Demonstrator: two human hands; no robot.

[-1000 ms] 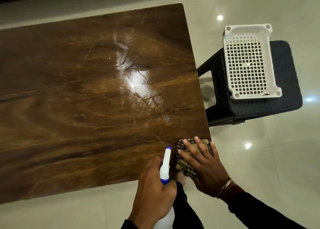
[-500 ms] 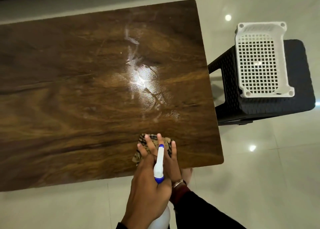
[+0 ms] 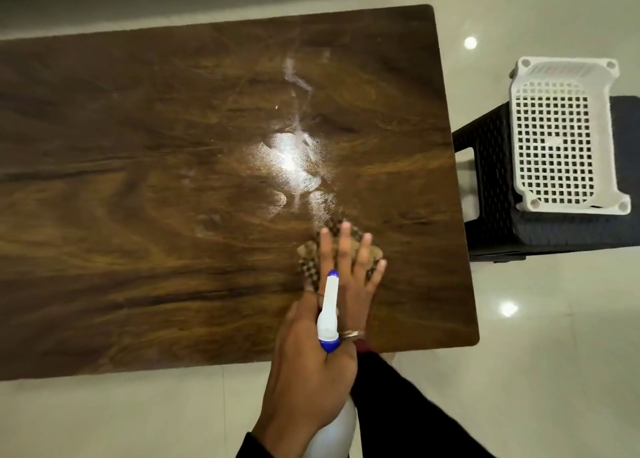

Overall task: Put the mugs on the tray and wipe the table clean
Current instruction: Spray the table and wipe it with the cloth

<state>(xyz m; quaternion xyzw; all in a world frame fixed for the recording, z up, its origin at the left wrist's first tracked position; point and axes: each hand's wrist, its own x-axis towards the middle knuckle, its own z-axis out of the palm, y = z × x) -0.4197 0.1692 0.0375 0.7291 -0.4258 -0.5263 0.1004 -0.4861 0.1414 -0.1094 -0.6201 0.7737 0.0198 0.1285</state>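
A dark wooden table [image 3: 138,198] fills most of the view, with wet smears [image 3: 294,166] shining near its middle. My right hand [image 3: 356,270] lies flat with straight fingers on a brown checked cloth [image 3: 311,260], pressing it on the table right of centre. My left hand [image 3: 311,364] grips a white spray bottle [image 3: 329,319] with a blue collar, its nozzle pointing away over the right hand. A white perforated tray [image 3: 568,135] stands to the right. No mugs are in view.
The tray sits on a black woven stool [image 3: 491,187] beside the table's right edge. Glossy pale floor tiles [image 3: 536,353] surround the table. A dark sleeve [image 3: 398,405] covers my right forearm.
My right hand slid the cloth from the table's near right corner leftward, then forward toward the wet patch. The left hand kept holding the bottle and followed along.
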